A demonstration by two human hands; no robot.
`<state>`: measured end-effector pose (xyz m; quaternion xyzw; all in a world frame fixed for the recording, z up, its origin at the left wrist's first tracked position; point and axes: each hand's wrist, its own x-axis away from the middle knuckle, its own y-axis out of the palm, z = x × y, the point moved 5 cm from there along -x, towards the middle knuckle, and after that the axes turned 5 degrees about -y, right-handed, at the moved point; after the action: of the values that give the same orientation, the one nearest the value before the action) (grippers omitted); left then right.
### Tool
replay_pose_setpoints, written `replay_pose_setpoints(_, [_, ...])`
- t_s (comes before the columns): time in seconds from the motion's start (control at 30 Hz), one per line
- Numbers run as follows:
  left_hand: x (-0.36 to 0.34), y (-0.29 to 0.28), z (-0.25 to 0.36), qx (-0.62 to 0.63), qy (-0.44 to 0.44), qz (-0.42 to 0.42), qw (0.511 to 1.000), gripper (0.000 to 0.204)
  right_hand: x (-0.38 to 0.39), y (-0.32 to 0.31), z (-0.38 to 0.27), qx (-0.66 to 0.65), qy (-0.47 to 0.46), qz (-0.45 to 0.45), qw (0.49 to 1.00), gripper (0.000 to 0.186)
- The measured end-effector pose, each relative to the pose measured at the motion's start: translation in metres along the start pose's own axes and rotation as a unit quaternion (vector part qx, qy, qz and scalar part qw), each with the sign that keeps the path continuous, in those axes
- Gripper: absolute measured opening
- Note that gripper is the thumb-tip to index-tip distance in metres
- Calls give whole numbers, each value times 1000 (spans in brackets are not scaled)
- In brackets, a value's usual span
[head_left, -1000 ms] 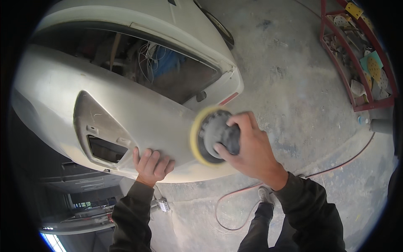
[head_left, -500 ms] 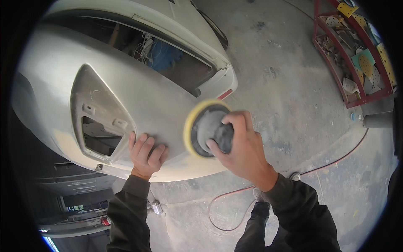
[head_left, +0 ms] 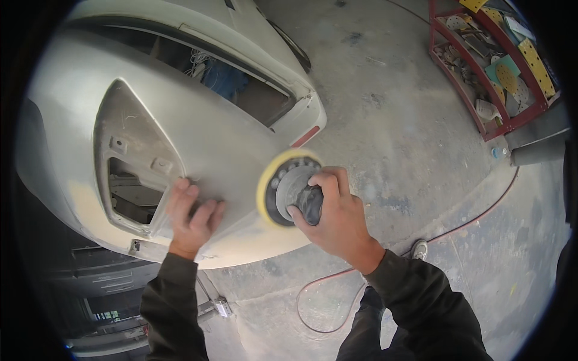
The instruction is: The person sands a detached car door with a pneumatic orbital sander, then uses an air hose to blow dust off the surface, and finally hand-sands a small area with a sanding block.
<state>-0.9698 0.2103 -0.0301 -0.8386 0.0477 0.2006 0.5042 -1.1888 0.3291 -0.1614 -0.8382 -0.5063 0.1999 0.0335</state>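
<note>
Sander (head_left: 288,191) shifted along dusty panel (head_left: 198,138).

Right hand (head_left: 337,219) gripping round sander (head_left: 288,189) against car panel (head_left: 211,138), left hand (head_left: 191,216) flat beside it

The sander (head_left: 288,194) sits against the car panel (head_left: 205,144), right of the headlight opening (head_left: 135,174); the shelf rack (head_left: 490,69) stands far right.

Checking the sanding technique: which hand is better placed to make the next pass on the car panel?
Right. The right hand grips the sander against the car panel; the left hand only rests flat on it.
</note>
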Motion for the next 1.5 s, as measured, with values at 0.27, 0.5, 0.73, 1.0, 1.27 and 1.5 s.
replay_pose_setpoints(0.27, [0,-8,-15,-87,35,-49,994,37,61,9,40,32,35,-23,999,56])
replay_pose_setpoints(0.5, [0,-3,-17,-76,33,-53,995,35,40,22,6,15,12,-2,1000,55])
replay_pose_setpoints(0.73, [-2,-6,-19,-85,38,-49,994,36,118,16,84,31,121,20,992,52])
replay_pose_setpoints(1.0, [0,-4,-19,-107,50,-59,991,35,27,5,30,-93,129,20,987,54])
replay_pose_setpoints(1.27, [3,-12,-20,-132,54,-84,986,37,122,4,135,-37,248,5,968,53])
replay_pose_setpoints(1.5, [7,-10,-20,-126,46,-78,988,38,23,9,42,-96,96,54,989,51])
